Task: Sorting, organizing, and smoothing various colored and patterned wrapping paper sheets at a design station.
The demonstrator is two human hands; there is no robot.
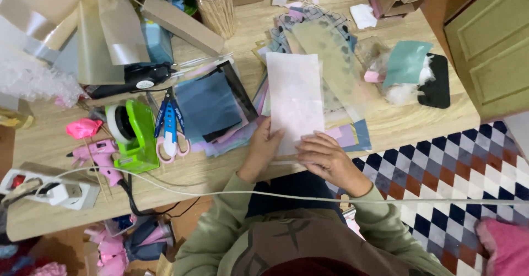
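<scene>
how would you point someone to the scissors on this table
Start at the green tape dispenser on the left of the wooden table. The scissors lie just right of it, beside stacked coloured sheets. Blue blades and pink handle loops set them apart.
</scene>
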